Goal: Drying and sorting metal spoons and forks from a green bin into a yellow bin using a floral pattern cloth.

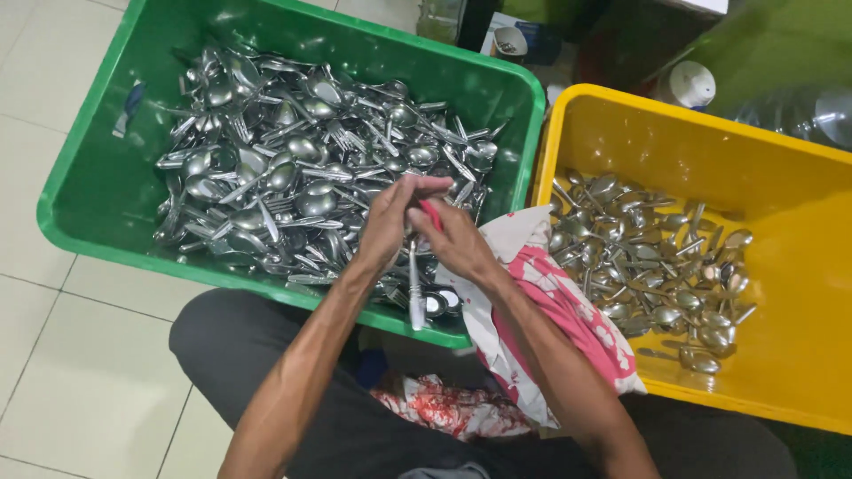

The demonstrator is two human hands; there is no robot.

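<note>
Both my hands meet over the near edge of a green plastic crate heaped with metal spoons and forks. My left hand grips the upper ends of a small bunch of spoons that hang downward. Beside it, my right hand is closed on the same bunch, with a bit of red and white cloth at the fingers. The cloth drapes under my right forearm, over the gap between the crates.
A yellow crate on the right holds a smaller pile of spoons. My dark-trousered legs are below the crates on a pale tiled floor. A white-lidded container and clear bottles stand behind the yellow crate.
</note>
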